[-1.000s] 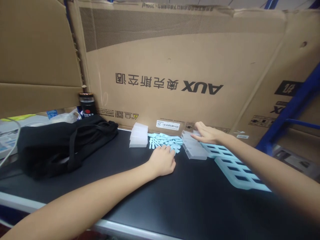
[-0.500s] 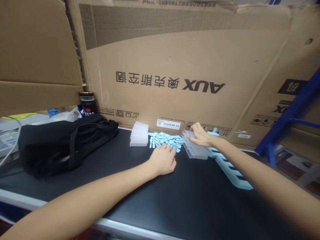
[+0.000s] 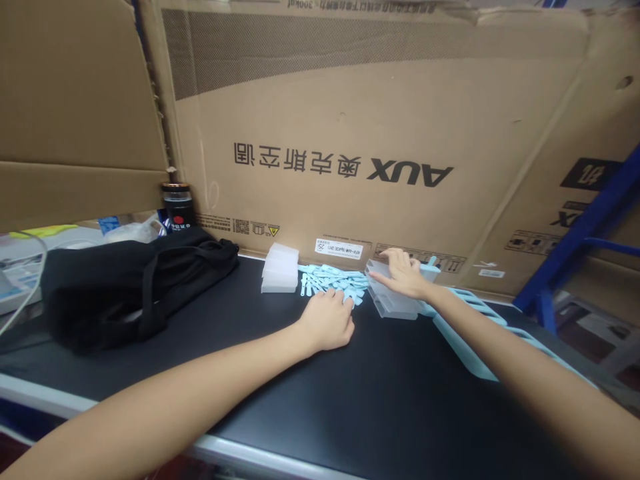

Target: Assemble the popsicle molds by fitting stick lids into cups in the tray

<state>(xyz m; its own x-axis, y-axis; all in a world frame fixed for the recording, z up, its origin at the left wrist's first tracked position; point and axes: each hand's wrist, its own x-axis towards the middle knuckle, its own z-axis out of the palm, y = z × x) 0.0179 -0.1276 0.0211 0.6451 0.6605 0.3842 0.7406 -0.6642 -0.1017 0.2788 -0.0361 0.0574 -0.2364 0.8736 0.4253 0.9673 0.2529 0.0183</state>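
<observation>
My left hand [image 3: 327, 321] lies at the near edge of a pile of light-blue plastic pieces [image 3: 325, 277], knuckles up and fingers curled. Whatever is under the fingertips is hidden. My right hand [image 3: 406, 275] is over a stack of clear plastic boxes [image 3: 397, 305] just right of the pile, thumb stretched left and fingers apart. Left of the pile stands another clear plastic stack [image 3: 280, 270]. A light-blue slotted rack [image 3: 463, 347] lies to the right, partly covered by my right forearm.
Behind the black table [image 3: 320, 400] rises a large cardboard box [image 3: 300, 113]. A black cloth bag [image 3: 130, 287] lies at the left, with a dark bottle [image 3: 178, 205] behind it. A blue metal frame [image 3: 545, 300] stands at the right edge.
My right hand has shifted slightly right and its fingers have spread over the boxes. The right forearm has lowered, uncovering more of the rack. My left hand has barely moved.
</observation>
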